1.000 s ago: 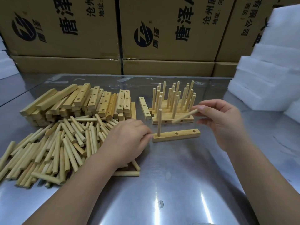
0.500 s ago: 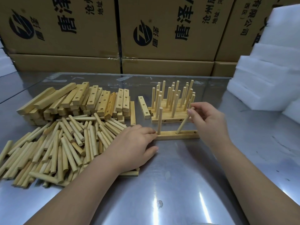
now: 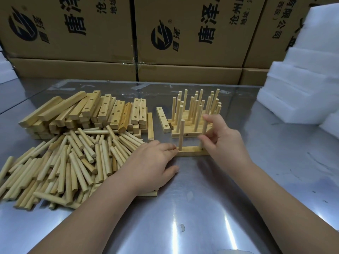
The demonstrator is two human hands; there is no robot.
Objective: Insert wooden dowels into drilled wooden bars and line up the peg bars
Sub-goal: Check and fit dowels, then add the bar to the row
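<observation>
Tilted earlier, now upright: second dowel (image 3: pixel 205 128), pinched by right hand (image 3: pixel 223 142), seated mid-bar (image 3: pixel 189 150) on steel table (image 3: pixel 201 198). Left hand (image 3: pixel 156 162): fingers straight, pressing bar's left end beside first dowel (image 3: pixel 181 134).

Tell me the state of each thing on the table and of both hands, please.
Front bar: flat, two dowels in it.
Left dowel: upright, seated.
Second dowel: nearly upright in bar, pinched by right hand.
Left hand: fingers straight, touching bar's end.
Finished peg bars: lined up behind.
Loose dowels: piled.
Empty bars: stacked.
</observation>
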